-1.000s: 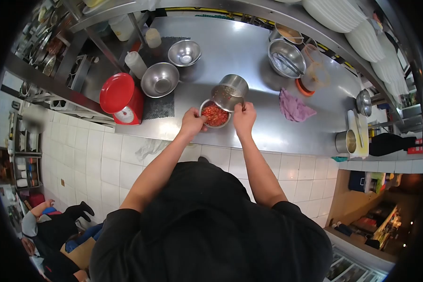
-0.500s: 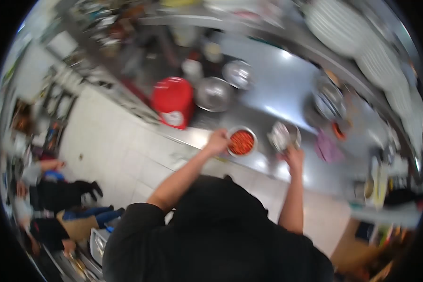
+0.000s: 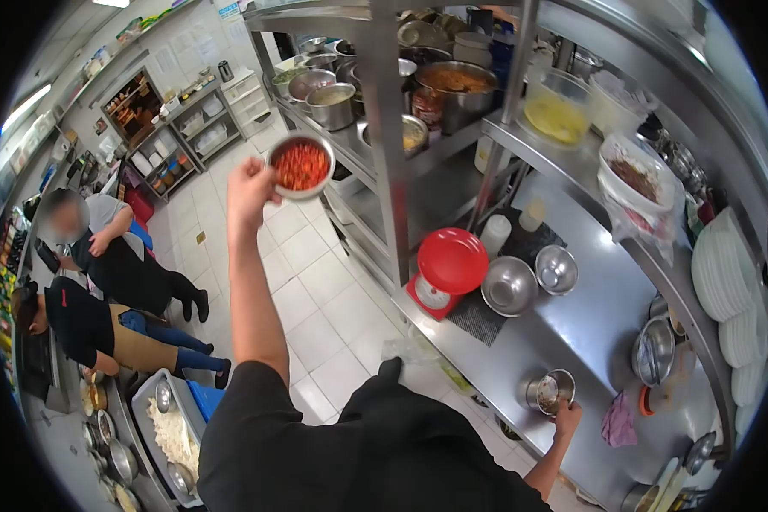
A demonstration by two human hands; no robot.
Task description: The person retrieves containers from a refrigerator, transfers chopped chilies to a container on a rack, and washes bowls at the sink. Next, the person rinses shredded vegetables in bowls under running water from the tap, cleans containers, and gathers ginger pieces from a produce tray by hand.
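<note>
My left hand (image 3: pixel 252 189) grips the rim of a metal bowl of chopped red food (image 3: pixel 301 165), raised over the tiled floor beside the shelving. At the right, my right hand (image 3: pixel 567 416) holds a small metal pot (image 3: pixel 551 392) by its edge, low at the steel table (image 3: pixel 486 363); some residue shows inside it. A red scale (image 3: pixel 452 263) stands on the table with two metal bowls (image 3: pixel 509 287) near it. A purple cloth (image 3: pixel 619 421) lies to the right of the pot.
Metal shelving (image 3: pixel 390 154) with several filled pots stands ahead. Two people (image 3: pixel 102 316) are at the left, by a grey tub of pale food (image 3: pixel 172 431). Stacked white plates (image 3: pixel 730 282) and a bagged container (image 3: pixel 633 181) are at the right.
The view has swung left. My left hand has lifted the red-filled bowl off the table and out to the left. My right hand has moved the pot away from that bowl.
</note>
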